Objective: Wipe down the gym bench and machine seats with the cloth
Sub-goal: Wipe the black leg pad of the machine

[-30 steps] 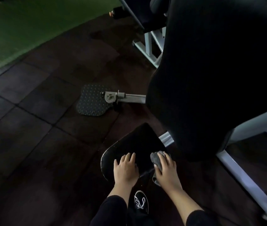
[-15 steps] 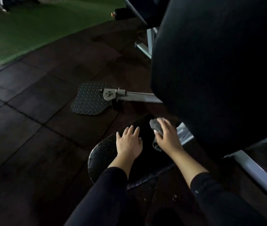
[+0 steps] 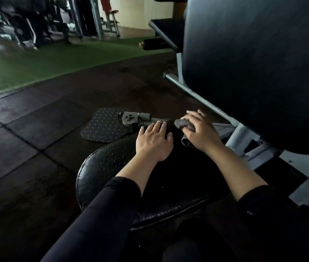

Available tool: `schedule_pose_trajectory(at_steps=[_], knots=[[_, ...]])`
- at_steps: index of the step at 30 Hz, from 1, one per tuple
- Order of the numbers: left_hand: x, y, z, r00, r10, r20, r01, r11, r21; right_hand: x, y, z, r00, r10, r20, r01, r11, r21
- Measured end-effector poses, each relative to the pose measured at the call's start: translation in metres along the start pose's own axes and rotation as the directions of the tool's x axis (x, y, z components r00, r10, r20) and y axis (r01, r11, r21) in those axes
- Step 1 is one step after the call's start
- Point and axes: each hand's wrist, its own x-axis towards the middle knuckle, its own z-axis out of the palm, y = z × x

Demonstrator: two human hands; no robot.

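Seat: a black, rounded, textured-vinyl machine seat [image 3: 112, 167] low in the middle of the view, its far end under both hands.
Left hand [image 3: 154, 142]: lies palm down on the seat, fingers straight and slightly spread, holding nothing.
Right hand [image 3: 201, 132]: fingers curled over a small, bunched grey cloth [image 3: 183, 124], pressing it on the far end of the seat.
Cloth: between the right hand and the seat, just beside the left fingertips.
Backrest: a large black padded back pad [image 3: 253, 63] upright on the right, on a pale grey metal frame [image 3: 197, 95].
Floor: dark rubber floor tiles [image 3: 27, 129], with a black diamond-plate footplate [image 3: 104, 127] beyond the seat and green turf [image 3: 36, 63] further off.
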Motion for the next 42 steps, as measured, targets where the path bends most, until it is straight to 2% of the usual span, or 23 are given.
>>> schedule_pose_trajectory(at_steps=[3,7,13,17,20,24,26,28,31,34,36,39,42], knots=[[-0.002,-0.002,-0.004,0.998,0.01,0.059,-0.009,1.0,-0.01,-0.005,-0.003,-0.013,0.998,0.019,0.059,-0.022,0.998,0.055],[0.0,-0.008,-0.006,0.994,0.033,0.1,-0.032,0.999,-0.012,-0.014,-0.004,-0.02,0.996,0.018,0.09,-0.022,0.999,0.042],[-0.004,-0.006,-0.005,0.996,0.039,0.085,-0.04,0.999,0.014,-0.076,0.001,-0.029,0.998,0.048,0.036,-0.05,0.997,0.054],[-0.012,-0.002,-0.013,0.984,0.07,0.166,-0.08,0.995,0.052,-0.108,0.009,-0.039,0.994,0.1,-0.054,-0.095,0.991,0.097],[-0.027,0.0,-0.014,0.969,0.13,0.211,-0.148,0.986,0.072,-0.113,0.011,-0.038,0.989,0.116,-0.094,-0.112,0.993,0.043],[-0.037,-0.002,-0.011,0.974,0.164,0.159,-0.178,0.981,0.076,-0.099,0.003,-0.036,0.986,0.164,-0.018,-0.165,0.983,-0.084],[-0.037,-0.002,-0.01,0.976,0.165,0.139,-0.177,0.982,0.071,-0.094,-0.009,-0.028,0.99,0.139,-0.003,-0.138,0.982,-0.126],[-0.036,-0.002,-0.008,0.977,0.171,0.127,-0.181,0.981,0.068,-0.101,-0.023,-0.015,0.999,0.047,-0.015,-0.048,0.992,-0.114],[-0.035,-0.004,-0.006,0.977,0.177,0.12,-0.186,0.98,0.065,-0.131,-0.028,-0.01,0.994,-0.106,-0.038,0.105,0.994,-0.034],[-0.036,-0.004,-0.006,0.977,0.177,0.122,-0.185,0.981,0.059,-0.151,-0.004,-0.026,0.987,-0.157,-0.046,0.159,0.986,0.053],[-0.037,-0.004,-0.006,0.977,0.176,0.121,-0.184,0.981,0.057,-0.143,0.018,-0.038,0.994,-0.094,-0.056,0.098,0.993,0.061],[-0.037,-0.004,-0.007,0.977,0.178,0.121,-0.186,0.981,0.058,-0.108,0.026,-0.047,0.996,0.09,-0.025,-0.089,0.995,0.049],[-0.035,-0.003,-0.006,0.977,0.177,0.119,-0.185,0.981,0.063,-0.079,0.004,-0.033,0.994,0.11,0.002,-0.11,0.988,-0.11]])
